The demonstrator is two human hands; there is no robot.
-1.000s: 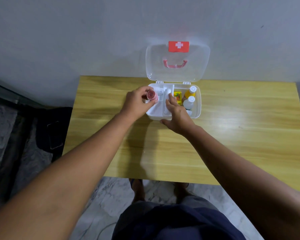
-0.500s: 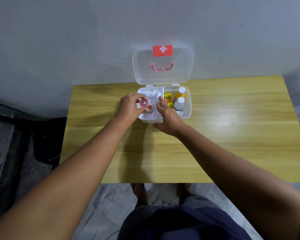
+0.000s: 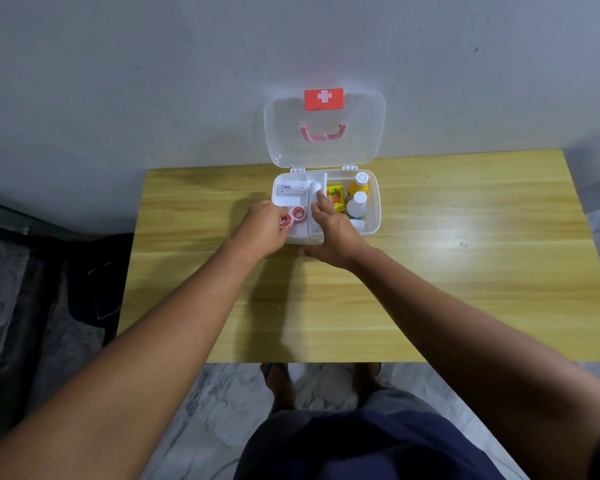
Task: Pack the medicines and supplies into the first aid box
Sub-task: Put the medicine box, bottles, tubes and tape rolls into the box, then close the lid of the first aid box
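A wooden table bears the open first aid box.

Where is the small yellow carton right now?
The small yellow carton stands in the white first aid box's right compartment, between the white centre divider and two white-capped bottles.

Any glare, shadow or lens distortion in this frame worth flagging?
Head view: a glare patch on the wooden table right of the white first aid box; soft arm shadows fall near the left hand; wide-angle bending curves the table's edges; small labels inside are unreadable.
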